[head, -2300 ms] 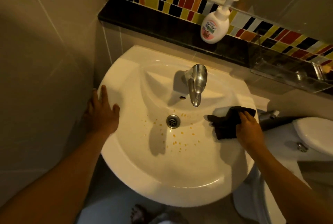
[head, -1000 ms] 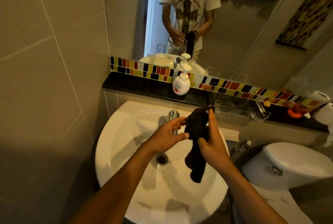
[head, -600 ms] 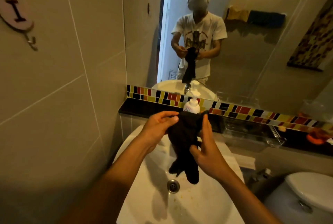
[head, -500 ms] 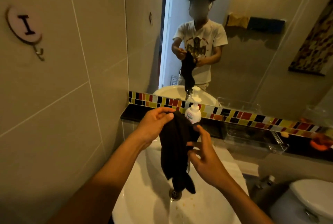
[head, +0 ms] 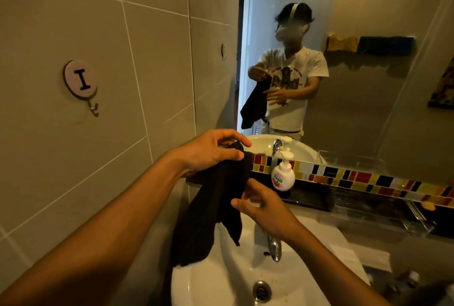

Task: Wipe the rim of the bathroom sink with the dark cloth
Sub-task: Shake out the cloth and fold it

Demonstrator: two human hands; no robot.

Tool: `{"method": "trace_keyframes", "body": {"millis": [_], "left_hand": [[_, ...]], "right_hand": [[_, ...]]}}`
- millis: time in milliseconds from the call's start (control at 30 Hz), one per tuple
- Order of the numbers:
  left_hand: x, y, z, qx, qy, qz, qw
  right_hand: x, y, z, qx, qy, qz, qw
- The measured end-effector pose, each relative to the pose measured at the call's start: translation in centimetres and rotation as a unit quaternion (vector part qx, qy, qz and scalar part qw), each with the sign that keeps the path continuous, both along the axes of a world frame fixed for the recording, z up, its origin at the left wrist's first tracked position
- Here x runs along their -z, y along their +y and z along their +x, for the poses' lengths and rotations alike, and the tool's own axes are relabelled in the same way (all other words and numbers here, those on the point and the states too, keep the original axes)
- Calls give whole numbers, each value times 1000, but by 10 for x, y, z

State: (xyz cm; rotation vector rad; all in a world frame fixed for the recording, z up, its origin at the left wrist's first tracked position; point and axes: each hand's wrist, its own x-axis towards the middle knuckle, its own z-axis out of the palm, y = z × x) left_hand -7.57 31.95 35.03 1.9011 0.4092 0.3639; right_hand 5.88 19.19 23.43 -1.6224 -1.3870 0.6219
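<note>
The dark cloth (head: 221, 207) hangs in the air over the left side of the white sink (head: 196, 281). My left hand (head: 213, 150) pinches its top edge, up near the left wall. My right hand (head: 265, 207) is lower and just to the right of the cloth, above the tap (head: 274, 246), with its fingers loosely apart. The mirror reflection shows that hand open and clear of the cloth. The cloth's lower end dangles above the sink's left rim. Yellowish specks lie around the drain (head: 262, 291).
A white pump soap bottle (head: 283, 175) stands on the black ledge (head: 309, 195) behind the sink, with a clear tray (head: 380, 209) to its right. The tiled wall on the left carries a round hook (head: 81, 84). The mirror (head: 368, 96) rises above the ledge.
The cloth came up off the sink's right rim and into both hands. Now my right hand has let go and my left hand has carried the hanging cloth leftward.
</note>
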Motion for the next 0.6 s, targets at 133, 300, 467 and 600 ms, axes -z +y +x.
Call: {"method": "trace_keyframes", "body": {"millis": [133, 300, 467, 600], "left_hand": [[-9, 8, -6, -22, -3, 15, 1000], [-19, 12, -9, -78, -45, 4, 996], [-28, 16, -17, -143, -83, 2, 986], [-22, 23, -29, -189, -69, 21, 979]], "right_hand": [[5, 8, 3, 56, -50, 24, 997], [19, -2, 28, 55, -79, -25, 995], [37, -16, 65, 54, -86, -95, 990], [20, -12, 98, 63, -80, -98, 990]]}}
